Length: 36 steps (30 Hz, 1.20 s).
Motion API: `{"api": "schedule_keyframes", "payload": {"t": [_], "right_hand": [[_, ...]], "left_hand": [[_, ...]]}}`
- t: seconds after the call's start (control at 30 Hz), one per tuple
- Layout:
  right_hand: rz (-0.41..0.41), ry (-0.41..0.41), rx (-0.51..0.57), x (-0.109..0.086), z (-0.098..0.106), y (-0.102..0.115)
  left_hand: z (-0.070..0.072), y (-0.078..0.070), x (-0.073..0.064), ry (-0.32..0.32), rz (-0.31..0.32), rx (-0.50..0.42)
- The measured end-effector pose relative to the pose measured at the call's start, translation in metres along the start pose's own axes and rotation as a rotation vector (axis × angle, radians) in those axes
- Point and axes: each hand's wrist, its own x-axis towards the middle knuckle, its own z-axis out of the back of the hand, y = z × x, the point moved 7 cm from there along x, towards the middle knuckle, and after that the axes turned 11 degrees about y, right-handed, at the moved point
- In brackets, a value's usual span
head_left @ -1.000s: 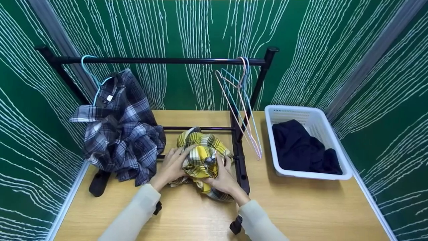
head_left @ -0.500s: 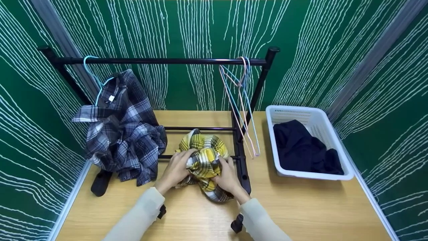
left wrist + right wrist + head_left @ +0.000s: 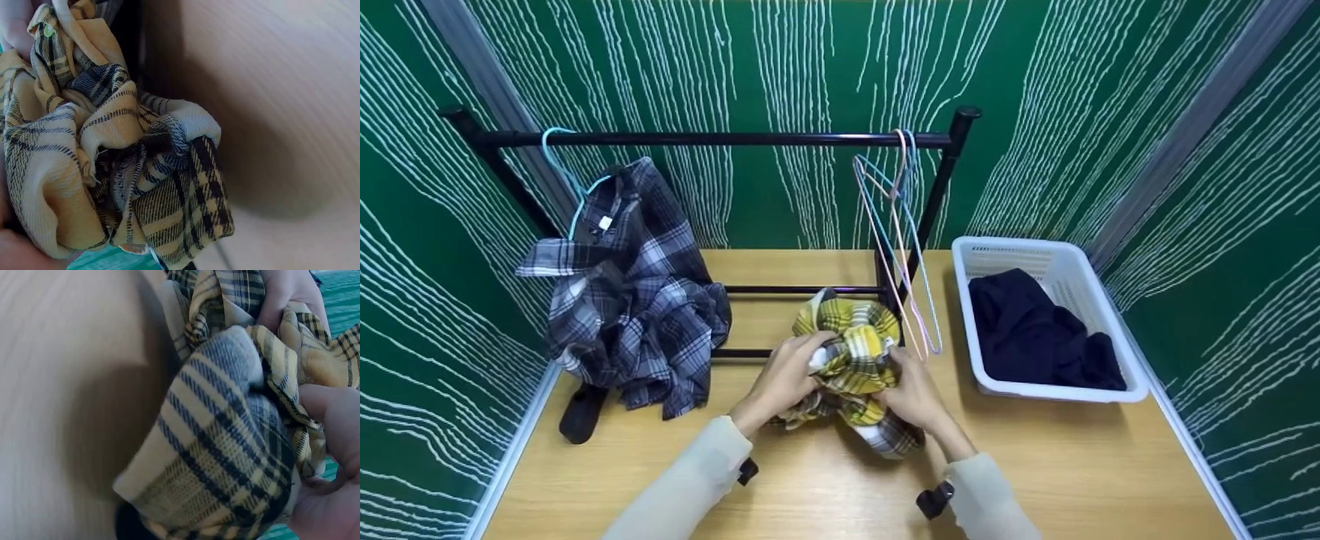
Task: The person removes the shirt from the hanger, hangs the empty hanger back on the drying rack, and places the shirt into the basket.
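Observation:
A crumpled yellow, white and black plaid shirt is bunched between both hands, over the front of the clothes rack's base. My left hand grips its left side, while my right hand holds the right side, near the collar. The left wrist view shows folds of the shirt with a small button among them. From the right wrist, a loose flap of the shirt hangs toward the table, and the thumb of my right hand lies on the cloth. Fingers under the shirt are hidden.
A black clothes rack stands behind the hands. On its left, a blue-grey plaid shirt hangs from a light-blue hanger. Pink and blue hangers hang at the right. A white basket holds dark navy clothing.
Both hands have moved right, carrying the yellow plaid shirt toward the rack's right foot. The bare hangers have swung slightly; the basket and hanging shirt stay in place.

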Motion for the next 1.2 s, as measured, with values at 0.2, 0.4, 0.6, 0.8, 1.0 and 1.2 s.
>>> {"api": "schedule_keyframes", "payload": {"t": [0.2, 0.4, 0.6, 0.8, 1.0, 1.2], "right_hand": [[-0.004, -0.008, 0.048, -0.014, 0.038, -0.007], [-0.056, -0.041, 0.045, -0.031, 0.068, -0.016], [-0.043, -0.105, -0.055, -0.049, 0.103, -0.018], [-0.063, -0.127, -0.071, -0.057, 0.136, -0.022], [-0.066, -0.156, -0.089, -0.070, 0.174, -0.023], [-0.074, -0.188, -0.128, -0.086, 0.215, -0.030]], "left_hand": [[-0.008, -0.028, 0.020, 0.032, -0.002, -0.060], [-0.020, -0.056, 0.038, 0.042, -0.042, -0.085], [-0.030, -0.082, 0.059, 0.034, -0.091, -0.116], [-0.036, -0.105, 0.084, -0.007, -0.114, -0.119], [-0.045, -0.136, 0.110, -0.013, -0.141, -0.121], [-0.059, -0.169, 0.136, 0.039, -0.122, -0.115]]}}
